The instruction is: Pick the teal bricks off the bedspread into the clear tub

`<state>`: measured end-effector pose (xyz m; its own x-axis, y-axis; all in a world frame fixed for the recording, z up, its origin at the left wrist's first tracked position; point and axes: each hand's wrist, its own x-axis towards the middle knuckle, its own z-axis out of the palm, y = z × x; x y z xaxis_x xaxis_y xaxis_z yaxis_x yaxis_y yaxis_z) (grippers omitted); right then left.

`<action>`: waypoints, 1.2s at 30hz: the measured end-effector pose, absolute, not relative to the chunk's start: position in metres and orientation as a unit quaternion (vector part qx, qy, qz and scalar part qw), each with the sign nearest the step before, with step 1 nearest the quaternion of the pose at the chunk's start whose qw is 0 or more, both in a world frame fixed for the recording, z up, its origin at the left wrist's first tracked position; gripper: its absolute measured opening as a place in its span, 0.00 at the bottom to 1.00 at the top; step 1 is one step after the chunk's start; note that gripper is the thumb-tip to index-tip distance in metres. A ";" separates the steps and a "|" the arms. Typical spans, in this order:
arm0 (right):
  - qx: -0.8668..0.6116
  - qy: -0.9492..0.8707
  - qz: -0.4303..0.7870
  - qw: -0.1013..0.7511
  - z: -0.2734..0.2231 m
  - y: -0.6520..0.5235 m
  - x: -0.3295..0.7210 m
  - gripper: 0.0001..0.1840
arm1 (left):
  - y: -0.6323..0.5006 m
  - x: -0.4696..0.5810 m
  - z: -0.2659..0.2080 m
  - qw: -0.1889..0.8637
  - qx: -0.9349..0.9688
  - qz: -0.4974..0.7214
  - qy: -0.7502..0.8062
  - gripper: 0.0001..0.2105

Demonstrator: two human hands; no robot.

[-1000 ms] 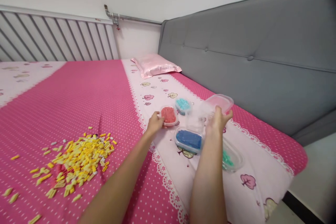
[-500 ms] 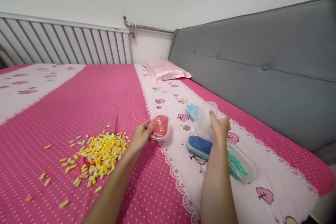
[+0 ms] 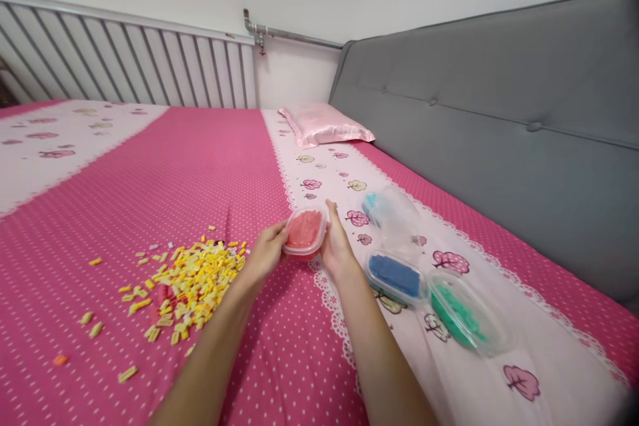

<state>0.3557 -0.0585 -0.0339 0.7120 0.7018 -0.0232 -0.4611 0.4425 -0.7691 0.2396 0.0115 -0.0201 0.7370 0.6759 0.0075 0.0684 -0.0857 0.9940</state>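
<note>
A clear plastic container point(image 3: 304, 231) full of salmon-red pieces is held up above the bed. My left hand point(image 3: 269, 249) grips its left edge, thumb on the rim. At its right side, my right hand point(image 3: 335, 243) holds the opposite edge; some of those fingers are hidden behind it. Left of my hands lies a loose pile of small yellow bricks point(image 3: 200, 279), with a few red ones among them. To the right stand a container of dark blue pieces point(image 3: 394, 276), one of green pieces point(image 3: 456, 313) and one of light blue pieces point(image 3: 370, 203).
A clear, empty-looking lid or tub point(image 3: 399, 216) leans by the light blue container. Stray bricks, one orange point(image 3: 60, 360), are scattered at the left. A pink pillow point(image 3: 329, 125) lies far back, beside the grey headboard point(image 3: 479, 93). A radiator point(image 3: 130, 60) lines the wall.
My right hand has come left, away from the clear plastic piece near the light blue container, to the right side of the red-filled container. My left hand keeps its hold.
</note>
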 end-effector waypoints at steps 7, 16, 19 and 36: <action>-0.359 -0.082 0.476 0.799 -0.043 -0.061 0.345 0.20 | 0.012 0.231 -0.016 0.501 0.769 0.246 0.313 0.15; -0.375 -0.102 0.536 0.749 -0.039 -0.057 0.299 0.16 | -0.002 0.226 -0.009 0.381 0.783 0.356 0.339 0.16; -0.398 -0.116 0.514 0.751 -0.036 -0.053 0.289 0.17 | 0.004 0.225 -0.014 0.359 0.763 0.398 0.362 0.13; -0.642 -0.453 0.245 0.568 -0.007 -0.016 0.239 0.37 | 0.086 0.104 0.024 0.222 0.683 0.414 0.559 0.13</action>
<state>0.2393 -0.0158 -0.0072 0.4703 0.8595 0.2000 0.3029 0.0556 -0.9514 0.1041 0.0859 0.0244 0.0330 0.9479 0.3169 0.5799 -0.2764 0.7663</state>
